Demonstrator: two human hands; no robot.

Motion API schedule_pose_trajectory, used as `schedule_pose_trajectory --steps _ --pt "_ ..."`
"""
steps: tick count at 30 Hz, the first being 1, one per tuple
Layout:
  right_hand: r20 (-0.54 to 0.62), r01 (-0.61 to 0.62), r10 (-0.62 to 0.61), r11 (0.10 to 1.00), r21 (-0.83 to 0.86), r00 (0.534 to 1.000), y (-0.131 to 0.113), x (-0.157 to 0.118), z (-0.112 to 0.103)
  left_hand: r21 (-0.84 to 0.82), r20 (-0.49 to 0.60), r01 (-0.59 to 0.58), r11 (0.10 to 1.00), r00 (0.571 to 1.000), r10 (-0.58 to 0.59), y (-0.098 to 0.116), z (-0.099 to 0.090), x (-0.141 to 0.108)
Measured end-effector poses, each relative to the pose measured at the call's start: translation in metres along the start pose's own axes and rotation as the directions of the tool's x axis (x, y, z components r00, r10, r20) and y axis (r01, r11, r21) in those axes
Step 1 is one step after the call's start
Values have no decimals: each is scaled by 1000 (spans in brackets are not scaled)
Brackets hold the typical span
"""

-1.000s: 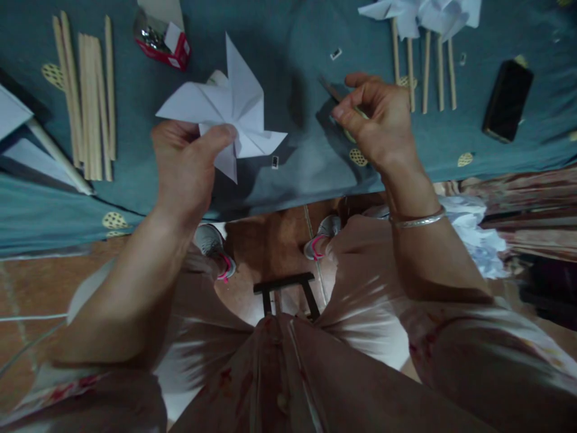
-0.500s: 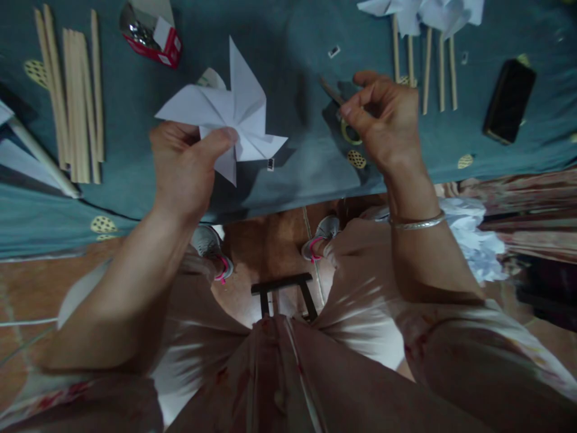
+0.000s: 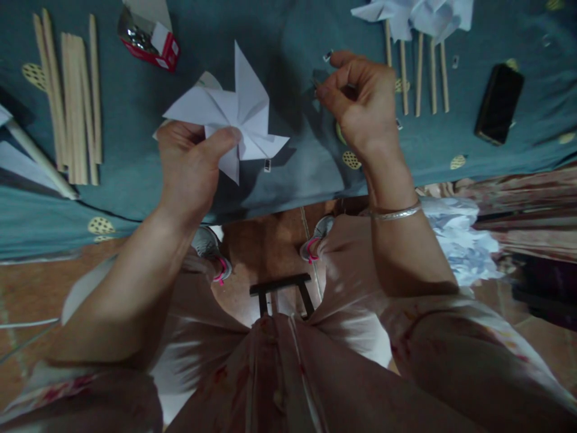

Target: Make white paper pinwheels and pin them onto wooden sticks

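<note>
My left hand grips a white paper pinwheel, with the thumb pressed on its folded centre and the fingers behind it. To its right, my right hand hovers over the table with thumb and index finger pinched together. Whatever is in that pinch is too small to make out. Beneath the right hand lie scissors, mostly hidden, with part of a yellowish handle showing. A red box of small shiny metal pieces stands open beyond the left hand.
Wooden sticks lie at the left on the green tablecloth. Finished pinwheels on sticks rest at the back right, near a black phone. White folded paper is heaped below the table edge at the right.
My right hand has moved left and slightly away from me, now covering most of the scissors. The left hand keeps its hold on the pinwheel, which has barely shifted.
</note>
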State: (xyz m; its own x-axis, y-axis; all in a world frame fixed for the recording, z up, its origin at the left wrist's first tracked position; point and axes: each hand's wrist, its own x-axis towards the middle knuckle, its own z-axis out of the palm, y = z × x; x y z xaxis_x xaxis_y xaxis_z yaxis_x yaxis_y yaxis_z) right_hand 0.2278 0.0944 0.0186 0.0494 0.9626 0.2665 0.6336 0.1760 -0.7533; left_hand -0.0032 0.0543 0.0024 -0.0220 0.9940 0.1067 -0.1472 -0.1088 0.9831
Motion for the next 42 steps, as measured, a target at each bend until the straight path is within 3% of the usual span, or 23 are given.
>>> schedule_pose_trajectory --steps 4,7,11,15,20,25,42 --pt "-2 -34 34 999 -1 999 -7 -3 -1 43 -9 55 998 998 -55 3 2 -3" --pt "26 -9 6 995 99 1000 -12 -13 -1 67 -8 30 997 1000 -29 3 2 -7" --pt "87 -17 -9 955 295 996 -23 -37 2 60 -2 134 989 991 -134 1 1 -12" --pt "105 29 -69 940 341 992 -39 -57 4 60 -6 215 975 977 -215 1 4 -14" --pt "104 144 -172 961 237 980 -58 -72 9 38 18 269 962 963 -270 6 11 -16" --pt "83 242 -253 962 125 964 -62 -77 17 69 50 300 952 952 -303 9 15 -19" --pt "125 219 -238 965 147 963 -52 -77 14 -4 136 319 948 939 -316 12 17 -24"
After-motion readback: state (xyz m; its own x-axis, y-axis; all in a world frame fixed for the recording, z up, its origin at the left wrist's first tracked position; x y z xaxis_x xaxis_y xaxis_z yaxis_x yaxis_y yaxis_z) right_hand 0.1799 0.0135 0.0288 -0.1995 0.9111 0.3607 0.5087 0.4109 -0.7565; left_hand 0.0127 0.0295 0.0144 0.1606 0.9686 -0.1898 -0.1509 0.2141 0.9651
